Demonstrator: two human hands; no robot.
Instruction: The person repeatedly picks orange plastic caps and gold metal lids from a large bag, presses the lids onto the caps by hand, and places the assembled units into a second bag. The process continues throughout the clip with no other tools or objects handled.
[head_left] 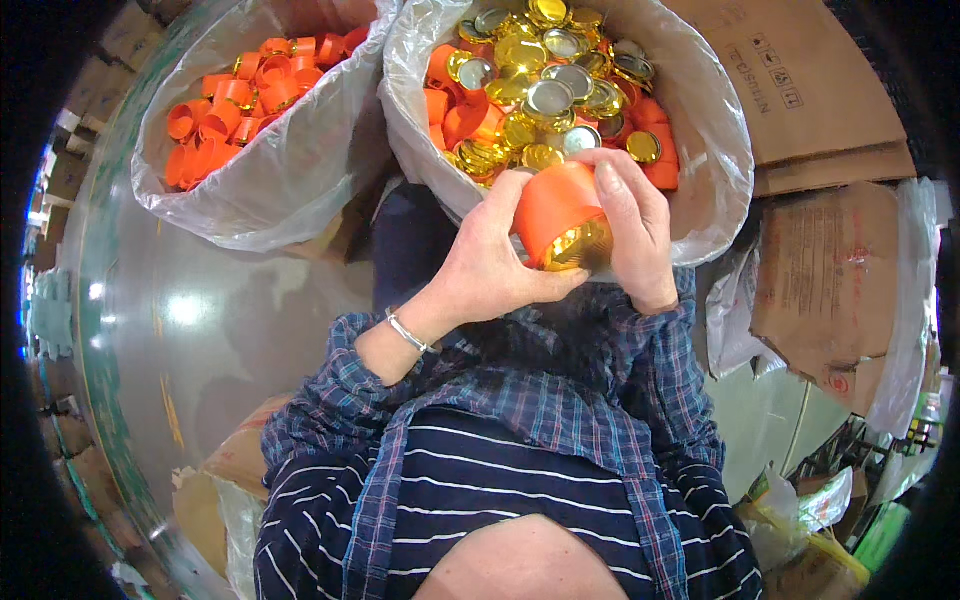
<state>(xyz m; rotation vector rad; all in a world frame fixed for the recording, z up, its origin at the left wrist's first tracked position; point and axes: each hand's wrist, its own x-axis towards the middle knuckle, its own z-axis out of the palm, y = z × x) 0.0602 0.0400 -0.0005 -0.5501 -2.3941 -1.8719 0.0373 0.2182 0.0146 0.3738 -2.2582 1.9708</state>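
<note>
Between both hands, in front of my chest, is an orange plastic cylinder (pixel 556 205) with a shiny gold lid (pixel 582 246) on its lower end. My left hand (pixel 492 255) grips it from the left, the thumb pressed under the gold lid. From the right, my right hand (pixel 632 225) wraps round it with the fingers over its far side. Just beyond the hands stands a bag-lined container (pixel 712 150) with many loose gold lids (pixel 550 97) lying over orange cylinders (pixel 470 120).
To the left, a second bag-lined container (pixel 300 190) holds orange cylinders with gold ends (pixel 234 95). Brown cardboard (pixel 830 290) and clear plastic sheeting (pixel 735 310) lie at the right. A cardboard box (pixel 250 445) stands by my left side, on the grey floor (pixel 215 330).
</note>
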